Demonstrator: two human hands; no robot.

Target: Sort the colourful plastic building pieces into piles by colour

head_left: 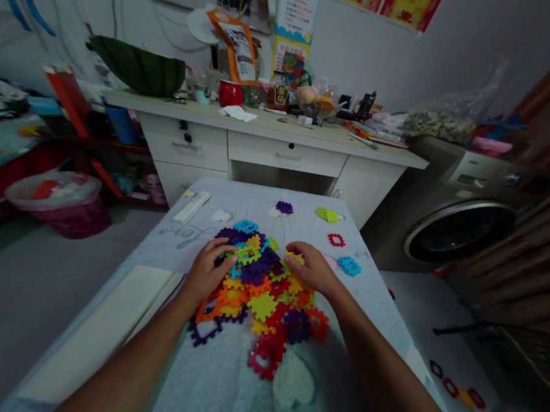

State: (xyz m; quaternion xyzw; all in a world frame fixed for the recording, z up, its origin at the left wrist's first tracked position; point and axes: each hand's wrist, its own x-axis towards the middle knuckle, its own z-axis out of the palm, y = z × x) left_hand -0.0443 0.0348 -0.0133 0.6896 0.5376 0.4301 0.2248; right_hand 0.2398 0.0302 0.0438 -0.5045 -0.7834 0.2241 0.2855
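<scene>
A heap of flat, toothed plastic tiles (261,290) in orange, purple, red, yellow, green and blue lies in the middle of a cloth-covered table (217,383). My left hand (206,271) rests on the heap's left side, fingers curled on a green tile (245,253). My right hand (310,267) lies on the heap's right side, its fingers bent over a yellow tile (295,256).
Loose tiles lie further back: purple (284,207), green (328,215), red (335,240), blue (348,266). A white remote (191,207) sits at the far left. Beyond stand a cluttered desk (282,135), a washing machine (460,219), and a pink bin (59,200). Tiles (455,385) lie on the floor.
</scene>
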